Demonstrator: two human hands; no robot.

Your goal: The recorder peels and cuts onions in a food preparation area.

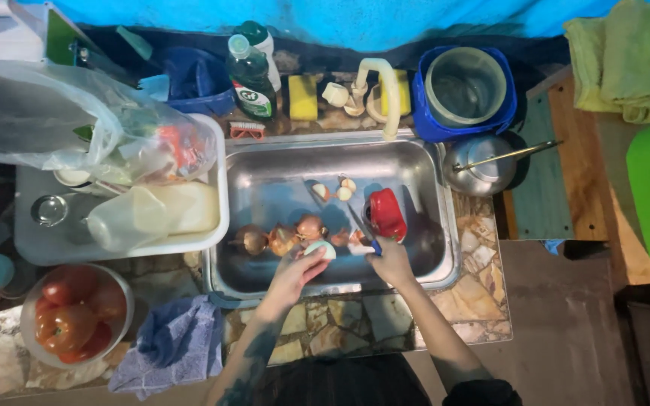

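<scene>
My left hand (293,275) holds a pale peeled onion (320,249) over the front part of the steel sink (265,162). My right hand (391,262) grips a knife with a blue handle (371,242), its blade pointing toward the onion. Three unpeeled brown onions (281,237) lie in the sink just left of my hands. A red bell pepper (387,213) sits in the sink right above my right hand. Small onion pieces (335,189) lie farther back in the basin.
A white tub (216,188) with bottles and a plastic bag stands left of the sink. A bowl of tomatoes (73,312) and a blue cloth (174,342) sit front left. A faucet (385,86), sponges, soap bottle (252,79), blue bucket (464,90) and kettle (483,165) line the back.
</scene>
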